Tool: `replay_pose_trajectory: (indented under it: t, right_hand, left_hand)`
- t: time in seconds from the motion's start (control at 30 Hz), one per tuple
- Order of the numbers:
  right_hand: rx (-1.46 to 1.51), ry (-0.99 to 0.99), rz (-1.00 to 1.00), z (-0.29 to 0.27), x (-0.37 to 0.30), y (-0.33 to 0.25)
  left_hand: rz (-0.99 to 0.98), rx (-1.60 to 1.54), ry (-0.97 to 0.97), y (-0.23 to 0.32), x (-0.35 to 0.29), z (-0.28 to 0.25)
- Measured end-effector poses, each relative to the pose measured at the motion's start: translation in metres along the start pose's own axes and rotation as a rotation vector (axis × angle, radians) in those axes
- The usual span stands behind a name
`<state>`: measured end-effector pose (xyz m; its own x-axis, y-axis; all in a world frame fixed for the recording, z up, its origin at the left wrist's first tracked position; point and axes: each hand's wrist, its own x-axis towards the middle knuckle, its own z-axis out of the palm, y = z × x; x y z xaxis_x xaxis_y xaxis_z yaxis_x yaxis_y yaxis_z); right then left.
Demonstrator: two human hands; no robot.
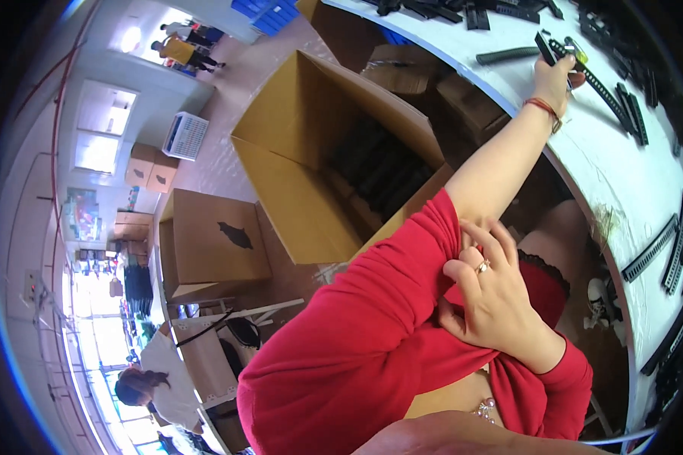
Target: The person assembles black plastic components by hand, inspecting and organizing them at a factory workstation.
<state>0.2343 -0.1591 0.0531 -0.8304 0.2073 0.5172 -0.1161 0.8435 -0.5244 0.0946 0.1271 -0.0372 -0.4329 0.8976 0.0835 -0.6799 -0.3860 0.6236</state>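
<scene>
My left arm reaches across to the white table (584, 155) at the upper right. There my left hand (552, 82) is closed round a black plastic part (548, 50), whose exact kind I cannot make out; a small yellow-green bit shows beside the fingers. A black slotted strip (605, 97) runs out from that hand along the tabletop, and a dark curved bar (505, 55) lies just left of it. My right hand (482, 292), wearing a ring, has its fingers bent against the red sleeve (432, 246) of my left arm, near the elbow, gripping the cloth.
More black slotted strips (651, 246) lie along the table's right side, and black parts (474, 15) at its far edge. Beside me stands an open cardboard box (281, 144) with dark items inside. Another carton (216, 235) is farther left. A person in white (171, 379) sits lower left.
</scene>
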Motion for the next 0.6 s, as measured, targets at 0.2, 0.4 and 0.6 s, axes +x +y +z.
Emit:
replay_pose_trajectory:
  t: [0.2, 0.4, 0.6]
  right_hand:
    - [0.09, -0.062, 0.047, -0.009, -0.011, 0.007]
    - [0.192, -0.036, 0.116, -0.022, -0.012, 0.028]
    - [-0.273, 0.492, 0.189, -0.082, -0.015, 0.08]
  left_hand:
    - [0.017, 0.051, -0.02, 0.003, 0.003, 0.005]
    - [-0.148, 0.081, -0.093, 0.028, -0.02, 0.019]
    - [-0.024, 0.101, -0.126, 0.077, -0.085, -0.001]
